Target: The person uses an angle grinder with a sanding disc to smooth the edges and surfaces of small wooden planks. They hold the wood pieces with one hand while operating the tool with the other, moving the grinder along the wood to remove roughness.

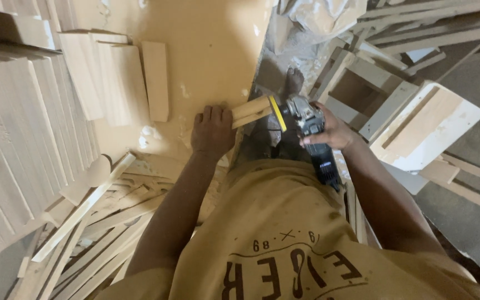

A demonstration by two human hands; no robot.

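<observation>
A: Holding down a small wood block (251, 111) with the left hand (212, 130), palm flat on the workbench (206, 50), fingers closed over the block's near end. Block sticks out past the bench's right edge

B: Right hand?

A: right hand (331, 130) wrapped tight around the body of an angle grinder (309, 133). Its yellow disc (274, 113) sits flush against the block's outer end, touching

B: So block is where exactly?

A: At the bench's right edge, between left hand and disc, slightly tilted, looks like two thin pieces stacked, can't tell for sure

B: Surroundings?

A: Flat boards (112, 83) lying on the bench top left, well apart from the hands. Thin wood strips (84, 233) piled lower left. Offcuts and a pale wooden frame piece (423, 128) on the floor to the right. A bare foot (293, 80) shows beyond the grinder, on the floor

B: Clothing?

A: Mustard shirt (284, 233), dusty
</observation>
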